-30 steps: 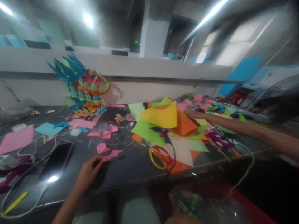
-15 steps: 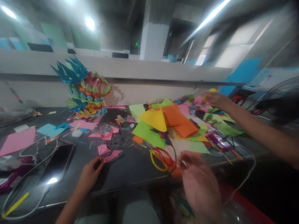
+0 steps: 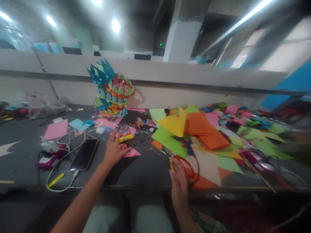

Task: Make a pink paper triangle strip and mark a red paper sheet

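My left hand (image 3: 113,149) lies over folded pink paper (image 3: 132,152) with its fingers and thumb spread. At its fingertips is a yellow tube (image 3: 126,138), touching or nearly touching them. My right hand (image 3: 179,179) covers the yellow handle of a pair of scissors (image 3: 188,169), its fingers closed around it. The red handle loop shows beside the hand; the blades are hard to make out. Just beyond lies a dark blue glue gun (image 3: 187,145) with a black cord, against green and orange paper sheets (image 3: 215,137).
A layered folded-paper model (image 3: 113,92) stands at the back. Left are a phone (image 3: 85,155) on a white cable, a purple device (image 3: 52,158) and a pink sheet (image 3: 55,129). Colored paper pieces (image 3: 233,111) heap at the right, near another purple device (image 3: 259,160).
The view has turned left. My left hand has opened from a pinch on pink paper, and the yellow tube now lies by it. My right hand has moved onto the scissors. Another person's arm left view.
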The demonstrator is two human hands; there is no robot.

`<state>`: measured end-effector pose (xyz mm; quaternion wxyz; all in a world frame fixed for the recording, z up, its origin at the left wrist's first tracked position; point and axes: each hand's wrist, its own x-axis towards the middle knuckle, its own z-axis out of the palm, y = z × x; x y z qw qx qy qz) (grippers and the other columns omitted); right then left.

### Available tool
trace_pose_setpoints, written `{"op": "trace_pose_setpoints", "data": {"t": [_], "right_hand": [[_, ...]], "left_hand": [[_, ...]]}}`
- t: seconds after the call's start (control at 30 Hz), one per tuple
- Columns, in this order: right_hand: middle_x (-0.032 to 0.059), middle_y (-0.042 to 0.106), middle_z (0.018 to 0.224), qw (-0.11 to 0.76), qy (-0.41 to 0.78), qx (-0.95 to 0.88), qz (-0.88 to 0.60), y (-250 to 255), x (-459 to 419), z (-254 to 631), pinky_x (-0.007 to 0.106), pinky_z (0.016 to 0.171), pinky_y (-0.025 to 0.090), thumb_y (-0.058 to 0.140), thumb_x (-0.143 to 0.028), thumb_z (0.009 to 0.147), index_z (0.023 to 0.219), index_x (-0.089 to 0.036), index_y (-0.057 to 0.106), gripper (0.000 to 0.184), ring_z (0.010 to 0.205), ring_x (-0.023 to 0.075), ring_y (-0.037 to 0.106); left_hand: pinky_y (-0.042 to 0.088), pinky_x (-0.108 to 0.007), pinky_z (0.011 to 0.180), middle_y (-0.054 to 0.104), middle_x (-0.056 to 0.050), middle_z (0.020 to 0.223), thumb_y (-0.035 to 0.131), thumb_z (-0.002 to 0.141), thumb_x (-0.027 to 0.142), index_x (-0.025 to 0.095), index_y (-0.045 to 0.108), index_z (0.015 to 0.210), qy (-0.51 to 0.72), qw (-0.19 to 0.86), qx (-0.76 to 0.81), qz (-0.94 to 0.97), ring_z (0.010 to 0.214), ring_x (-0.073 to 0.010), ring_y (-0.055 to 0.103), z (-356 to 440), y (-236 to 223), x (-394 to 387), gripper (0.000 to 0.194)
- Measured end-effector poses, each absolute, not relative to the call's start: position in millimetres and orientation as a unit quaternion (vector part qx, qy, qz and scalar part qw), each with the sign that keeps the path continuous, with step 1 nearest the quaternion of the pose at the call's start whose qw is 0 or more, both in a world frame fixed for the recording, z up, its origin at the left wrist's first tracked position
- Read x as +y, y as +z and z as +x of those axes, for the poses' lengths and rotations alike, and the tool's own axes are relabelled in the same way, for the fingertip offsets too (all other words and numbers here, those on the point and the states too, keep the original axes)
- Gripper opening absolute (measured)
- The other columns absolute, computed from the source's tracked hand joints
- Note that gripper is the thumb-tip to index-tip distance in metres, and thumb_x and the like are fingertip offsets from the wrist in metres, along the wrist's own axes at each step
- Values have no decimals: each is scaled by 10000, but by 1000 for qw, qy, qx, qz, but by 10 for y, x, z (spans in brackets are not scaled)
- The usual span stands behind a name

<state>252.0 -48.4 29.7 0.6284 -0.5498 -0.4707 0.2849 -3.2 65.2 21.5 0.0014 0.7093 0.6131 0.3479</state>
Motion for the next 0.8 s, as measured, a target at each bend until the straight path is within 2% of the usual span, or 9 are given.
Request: {"op": "trace_pose_setpoints", "data": {"t": [0.03, 0.1, 0.17, 0.3, 0.37, 0.5, 0.63, 0.8], "right_hand": [[106, 501, 1260, 622, 281, -479, -551, 284, -487, 2459, 388, 897, 427, 515, -433, 820, 1178, -218, 500, 418, 1157, 240, 469], [115, 506, 1244, 610, 268, -505, -548, 238, -497, 2393, 387, 874, 438, 497, -417, 835, 1157, -209, 512, 383, 1143, 243, 475], [115, 512, 1235, 598, 259, -528, -544, 175, -511, 2384, 382, 854, 448, 485, -397, 846, 1143, -209, 523, 353, 1141, 246, 475], [107, 542, 1188, 583, 237, -541, -558, 74, -533, 2446, 375, 824, 464, 480, -387, 849, 1105, -219, 548, 313, 1113, 246, 498], [106, 567, 1147, 579, 225, -534, -573, 59, -536, 2486, 381, 816, 469, 478, -396, 847, 1082, -216, 563, 309, 1083, 249, 520], [97, 622, 1018, 556, 191, -571, -573, 125, -496, 2580, 395, 816, 475, 475, -352, 850, 981, -204, 604, 236, 986, 238, 570], [71, 643, 968, 458, 79, -734, -495, 427, -245, 2709, 403, 851, 456, 470, -225, 839, 934, -228, 619, 177, 937, 219, 582], [94, 651, 996, 293, -83, -830, -468, 1056, 526, 2949, 438, 907, 402, 425, -219, 844, 963, -190, 635, 243, 986, 244, 556]], "left_hand": [[286, -479, 1020, 423, -187, 1337, 607, 717, 538, 126, 392, 1297, 305, 4, 597, 742, 1276, -334, 323, -22, 234, 772, 743], [307, -461, 1003, 565, -129, 1200, 583, 770, 444, 174, 526, 1177, 275, 13, 582, 765, 1155, -294, 471, 3, 236, 965, 492], [317, -443, 993, 608, -103, 1137, 533, 814, 357, 186, 575, 1109, 269, 17, 579, 770, 1092, -263, 518, 15, 198, 1072, 343], [311, -444, 995, 553, -82, 1232, 386, 865, 262, 199, 519, 1191, 279, 19, 585, 761, 1158, -232, 464, -83, 116, 1088, 358], [314, -428, 1000, 577, -46, 1202, 341, 840, 175, 225, 554, 1144, 274, 25, 578, 769, 1147, -204, 476, -185, 106, 1066, 374], [350, -357, 982, 573, -93, 1202, 415, 702, 85, 152, 591, 1081, 263, 19, 565, 782, 1141, -213, 488, -361, 102, 1028, 423], [363, -398, 951, 553, -111, 1219, 416, 691, 78, 161, 575, 1100, 270, -4, 584, 765, 1128, -256, 495, -403, 60, 972, 446], [389, -390, 890, 605, -75, 1138, 426, 710, 104, 201, 584, 1054, 277, -12, 595, 754, 1071, -248, 532, -403, 32, 919, 391]]}}
